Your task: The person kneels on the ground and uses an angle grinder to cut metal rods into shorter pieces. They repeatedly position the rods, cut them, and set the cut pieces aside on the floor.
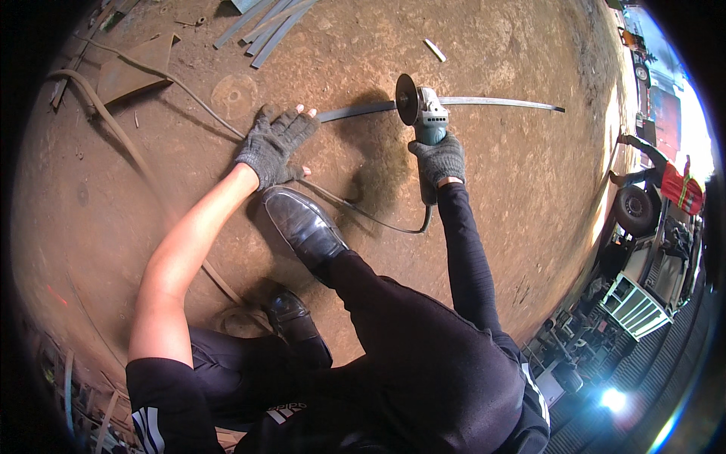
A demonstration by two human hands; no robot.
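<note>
In a dark grey fingertipless glove, my left hand point(277, 144) lies with fingers spread at the left end of a long, thin metal flat bar point(499, 101). Whether the palm presses on the bar or on the ground cannot be seen. My right hand point(441, 159), also gloved, is wrapped round the body of an angle grinder point(431, 121). The grinder's dark disc point(407, 99) stands upright across the bar; contact between them is hard to make out. From the grinder's rear end a black cord point(401, 228) runs left, passing close by my left hand.
My black shoe point(302, 227) is planted just below my left hand. Several metal strips point(268, 30) and a rusty triangular plate point(136, 69) lie at the far left. A thick hose point(110, 121) crosses the left side. A small pale strip point(435, 51) lies beyond the grinder. A person in an orange vest point(682, 188) is near a vehicle wheel point(635, 210).
</note>
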